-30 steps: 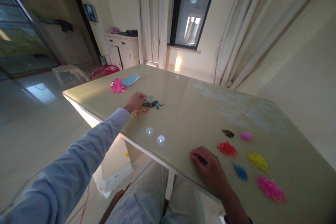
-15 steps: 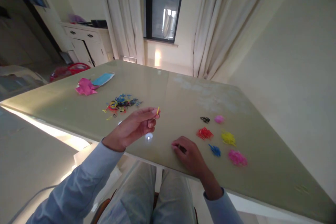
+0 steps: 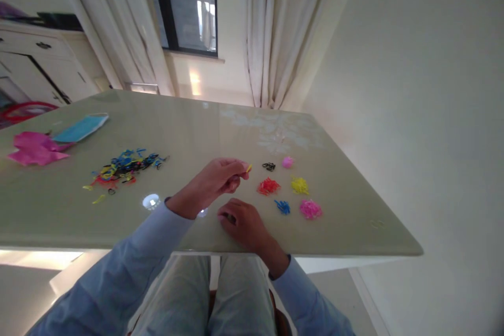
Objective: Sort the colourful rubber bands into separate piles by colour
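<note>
My left hand (image 3: 216, 181) pinches a small yellow band (image 3: 249, 168) above the table, just left of the black pile (image 3: 269, 166) and the red pile (image 3: 268, 186). Resting on the table near its front edge, my right hand (image 3: 244, 223) is curled, and whatever its fingers may hold is hidden. Right of the hands lie a yellow pile (image 3: 300, 185), a blue pile (image 3: 282, 207), a larger pink pile (image 3: 311, 209) and a small pink clump (image 3: 287, 162). A mixed heap of coloured bands (image 3: 128, 166) spreads over the left part.
A blue face mask (image 3: 82, 128) and a crumpled pink piece (image 3: 37, 148) lie at the far left of the table (image 3: 346, 236). Behind stand a white cabinet (image 3: 39, 58), curtains and a window. A wall runs along the right.
The view has turned right. My left hand has moved right with the yellow band, closer to the sorted piles. My right hand stays curled on the table.
</note>
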{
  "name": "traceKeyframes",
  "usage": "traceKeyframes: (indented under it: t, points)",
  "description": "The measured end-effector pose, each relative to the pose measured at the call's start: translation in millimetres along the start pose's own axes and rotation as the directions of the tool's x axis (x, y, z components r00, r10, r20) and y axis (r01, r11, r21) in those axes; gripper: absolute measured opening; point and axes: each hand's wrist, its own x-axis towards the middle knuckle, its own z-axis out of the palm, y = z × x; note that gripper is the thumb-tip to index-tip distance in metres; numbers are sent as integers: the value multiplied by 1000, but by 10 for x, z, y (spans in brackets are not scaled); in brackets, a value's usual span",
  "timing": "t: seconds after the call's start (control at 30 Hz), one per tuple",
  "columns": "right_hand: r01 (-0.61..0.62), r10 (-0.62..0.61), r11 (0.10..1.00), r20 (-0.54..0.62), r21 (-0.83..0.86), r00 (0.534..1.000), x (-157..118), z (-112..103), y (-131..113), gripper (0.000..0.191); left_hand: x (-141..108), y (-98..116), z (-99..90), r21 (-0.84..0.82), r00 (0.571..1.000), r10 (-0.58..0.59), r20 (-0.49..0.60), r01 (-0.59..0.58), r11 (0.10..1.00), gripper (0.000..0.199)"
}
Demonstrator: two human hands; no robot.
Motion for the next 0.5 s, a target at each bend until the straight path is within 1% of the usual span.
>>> traceKeyframes:
  t: [0.1, 0.17, 0.2, 0.27, 0.3, 0.37, 0.43, 0.5]
  points:
    - [0, 0, 999, -3, -44, 1000, -8, 25, 8, 11, 250, -15, 296, 192, 995, -13, 98, -6, 981, 24]
    - [-38, 39, 994, 7, -98, 999, -9, 68, 31, 13, 431, -71, 471, 335, 994, -26, 108, -11, 942, 22]
    - [-55, 58, 990, 23, -132, 998, -6, 98, 48, 14, 526, -111, 546, 410, 994, -13, 106, -31, 912, 21]
    - [-56, 70, 980, 70, -193, 995, 8, 169, 89, 15, 719, -207, 671, 557, 990, 76, 118, -129, 820, 21]
    - [-37, 57, 977, 92, -209, 994, 19, 204, 109, 15, 815, -257, 724, 624, 980, 141, 139, -197, 756, 21]
    - [19, 2, 979, 105, -203, 994, 46, 259, 139, 19, 999, -354, 817, 731, 947, 251, 198, -313, 607, 22]
    - [65, -52, 983, 75, -174, 996, 67, 275, 145, 23, 1163, -438, 902, 794, 919, 298, 257, -377, 478, 23]
    - [90, -85, 985, 38, -145, 996, 78, 252, 128, 26, 1304, -508, 978, 814, 907, 290, 305, -407, 415, 23]
